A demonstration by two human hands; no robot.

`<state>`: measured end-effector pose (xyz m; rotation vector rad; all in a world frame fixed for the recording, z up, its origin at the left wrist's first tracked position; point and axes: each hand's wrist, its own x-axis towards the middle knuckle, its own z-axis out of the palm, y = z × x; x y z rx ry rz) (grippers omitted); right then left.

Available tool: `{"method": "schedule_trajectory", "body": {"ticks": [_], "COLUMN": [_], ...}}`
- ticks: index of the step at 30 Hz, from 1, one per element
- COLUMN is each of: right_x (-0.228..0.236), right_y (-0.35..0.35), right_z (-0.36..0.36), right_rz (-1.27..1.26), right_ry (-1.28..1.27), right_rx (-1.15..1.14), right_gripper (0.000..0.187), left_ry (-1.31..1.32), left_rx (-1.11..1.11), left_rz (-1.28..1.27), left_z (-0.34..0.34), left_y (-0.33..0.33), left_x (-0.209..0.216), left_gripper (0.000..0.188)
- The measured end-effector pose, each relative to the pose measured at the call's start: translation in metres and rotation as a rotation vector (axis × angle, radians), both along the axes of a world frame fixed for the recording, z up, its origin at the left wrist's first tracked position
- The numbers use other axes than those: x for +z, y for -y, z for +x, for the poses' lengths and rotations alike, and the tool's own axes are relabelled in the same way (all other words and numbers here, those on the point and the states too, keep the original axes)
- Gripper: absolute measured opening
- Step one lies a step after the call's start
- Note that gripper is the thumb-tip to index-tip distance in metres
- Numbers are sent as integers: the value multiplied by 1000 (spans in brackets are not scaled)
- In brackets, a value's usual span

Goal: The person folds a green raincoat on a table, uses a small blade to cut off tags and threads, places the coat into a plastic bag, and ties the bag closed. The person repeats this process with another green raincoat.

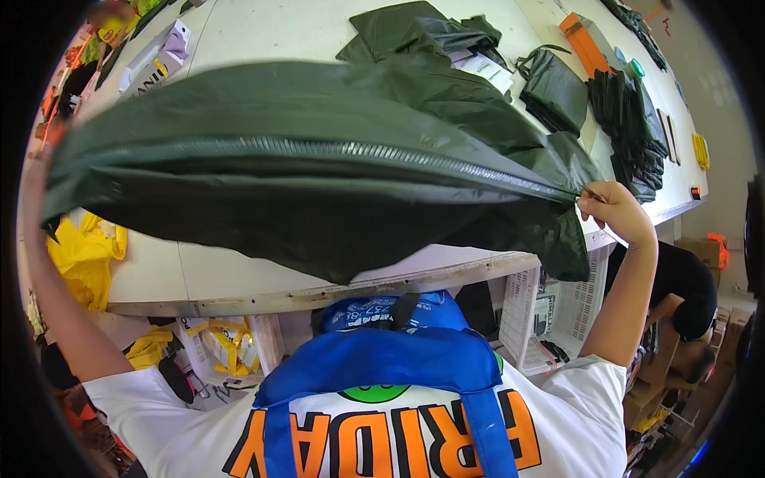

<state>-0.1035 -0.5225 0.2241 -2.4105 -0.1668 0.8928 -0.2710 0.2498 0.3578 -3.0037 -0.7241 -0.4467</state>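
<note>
A dark green zippered rain garment (pixel 343 215) is stretched across the view, above the front of the table, with its long zip running sideways. My right hand (pixel 617 211) is closed in a pinch on the garment at the zip's right end. On the far left, my raised left hand (pixel 54 151) grips the garment's other end; it is blurred, and its fingers are mostly hidden. The cloth sags between both hands, and its lower part is in shadow.
On the white table (pixel 239 32) lie more dark green garments (pixel 414 32), a folded dark green bundle (pixel 554 92), an orange box (pixel 586 44), a white box (pixel 155 60) and yellow cloth (pixel 88 255). White baskets (pixel 518 319) stand below the edge. At right, another person (pixel 685 287) bends over cartons.
</note>
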Motion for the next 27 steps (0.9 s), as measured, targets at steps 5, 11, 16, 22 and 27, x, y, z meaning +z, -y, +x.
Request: {"method": "schedule_trajectory", "body": {"ticks": [5,11,16,22,27], "right_x": [-83,-135,-181,-174,-222], "right_y": [-29,-76,-59,-54,-55], "right_z": [-18,-72,-82,-41,-30], "right_rz": [-213,17,-173,119,32], "right_ry": [206,384,580,267,382], "right_rx": [128,237,464,-64,-101], "right_gripper": [25,41,42,22,20], "left_ry": [-793,-222,-208,-370,-358], "left_rx": [319,-284,-969,-834,-803], "left_rz": [56,-392,-428,-522,-617], "left_z": [7,34,19,53,82], "left_y": [28,247,383,392,386], "left_x": [-214,-249,-308,-338,-374], "left_gripper": [60,29,46,21,12]}}
